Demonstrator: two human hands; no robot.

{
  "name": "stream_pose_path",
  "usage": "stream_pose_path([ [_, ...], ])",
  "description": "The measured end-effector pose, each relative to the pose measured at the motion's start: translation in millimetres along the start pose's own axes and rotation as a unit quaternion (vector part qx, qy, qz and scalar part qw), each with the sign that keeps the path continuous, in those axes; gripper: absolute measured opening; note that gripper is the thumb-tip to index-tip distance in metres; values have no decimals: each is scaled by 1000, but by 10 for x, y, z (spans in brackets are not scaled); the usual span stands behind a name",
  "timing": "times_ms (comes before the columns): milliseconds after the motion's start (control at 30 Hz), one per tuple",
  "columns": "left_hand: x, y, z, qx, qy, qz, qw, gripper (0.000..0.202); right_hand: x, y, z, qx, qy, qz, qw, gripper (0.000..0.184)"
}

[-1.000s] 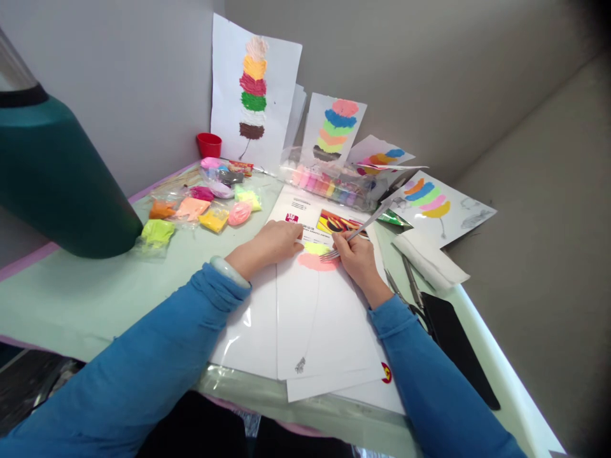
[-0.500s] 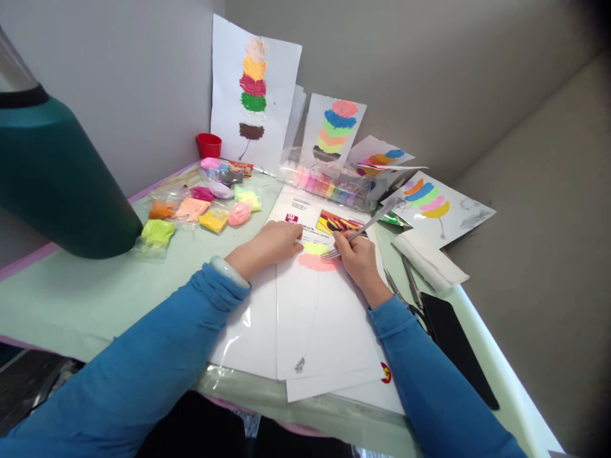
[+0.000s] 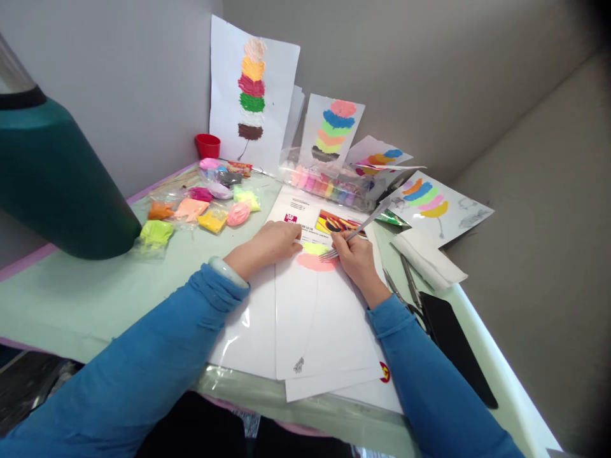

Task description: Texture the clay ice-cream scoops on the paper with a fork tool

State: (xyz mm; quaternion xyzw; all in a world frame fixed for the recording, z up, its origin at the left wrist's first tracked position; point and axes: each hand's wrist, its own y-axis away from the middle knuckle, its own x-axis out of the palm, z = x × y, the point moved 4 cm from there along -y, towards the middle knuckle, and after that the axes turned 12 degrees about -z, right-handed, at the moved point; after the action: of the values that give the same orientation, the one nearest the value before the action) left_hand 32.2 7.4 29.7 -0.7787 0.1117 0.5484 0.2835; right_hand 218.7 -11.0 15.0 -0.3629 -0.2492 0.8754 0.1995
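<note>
My right hand [image 3: 357, 259] is closed round a metal fork [image 3: 363, 224], whose tines rest on the clay at the top of a white sheet [image 3: 319, 318]. On that sheet lie a yellow-green clay patch [image 3: 315, 248] and a pink clay patch [image 3: 312, 263] just below it. My left hand [image 3: 270, 245] lies flat on the sheet's upper left, fingers together and stretched toward the yellow-green patch, holding nothing. A pale bangle [image 3: 228, 272] circles my left wrist. Both arms wear blue sleeves.
Bags of coloured clay [image 3: 200, 207] lie at the left, a red cup [image 3: 209, 145] behind them, a clear clay box [image 3: 329, 184] beyond the sheet. Finished clay pictures [image 3: 252, 89] lean on the wall. Scissors [image 3: 405, 292] and a black case [image 3: 453, 346] sit right; a green cylinder [image 3: 57, 178] stands left.
</note>
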Motion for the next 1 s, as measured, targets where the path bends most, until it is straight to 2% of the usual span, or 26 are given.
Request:
stream_pose_path([
  [167, 4, 2, 3, -3, 2, 3, 1000, 23, -22, -10, -25, 5, 10, -4, 1000, 36],
  [400, 5, -7, -5, -1, 1, 0, 1000, 23, -8, 13, 22, 1, -31, -11, 999, 35],
  [633, -25, 6, -18, -3, 3, 6, 1000, 23, 24, 25, 1, -2, -7, 2, 1000, 33],
  [1000, 15, -6, 3, -4, 2, 7, 1000, 25, -43, -16, -46, -3, 25, -36, 999, 37],
])
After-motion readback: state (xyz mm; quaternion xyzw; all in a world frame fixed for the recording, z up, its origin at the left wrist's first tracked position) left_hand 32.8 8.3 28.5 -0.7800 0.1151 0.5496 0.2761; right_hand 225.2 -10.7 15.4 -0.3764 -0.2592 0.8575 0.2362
